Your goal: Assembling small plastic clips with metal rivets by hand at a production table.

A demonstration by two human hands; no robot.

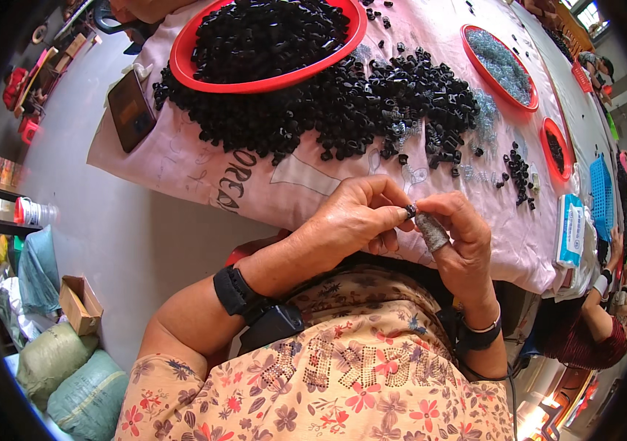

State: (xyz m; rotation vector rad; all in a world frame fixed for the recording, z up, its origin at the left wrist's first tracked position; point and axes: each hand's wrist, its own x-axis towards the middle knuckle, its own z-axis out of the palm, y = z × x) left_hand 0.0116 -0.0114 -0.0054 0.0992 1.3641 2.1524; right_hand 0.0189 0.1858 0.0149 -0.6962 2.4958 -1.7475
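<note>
Just in front of my body, both hands meet at a small black plastic piece (410, 212). My left hand (354, 217) pinches it between thumb and forefinger. From the other side, my right hand (464, 235) closes on the same piece, its thumb wrapped in a grey cover (431, 231). Fine detail of the piece is hidden by the fingertips. Beyond the hands spreads a heap of small black plastic pieces (254, 121) on the pink cloth (188, 158). Small silvery, coil-like bits (486, 117) lie at its right side.
A large red basin (181, 62) of black pieces stands at the far left, beside a phone (131, 110). To the right are a red tray (534, 99) of silvery bits, a smaller red tray (546, 151), a blue basket (601, 192) and a blue-white packet (570, 231). Another person (592, 331) sits at right.
</note>
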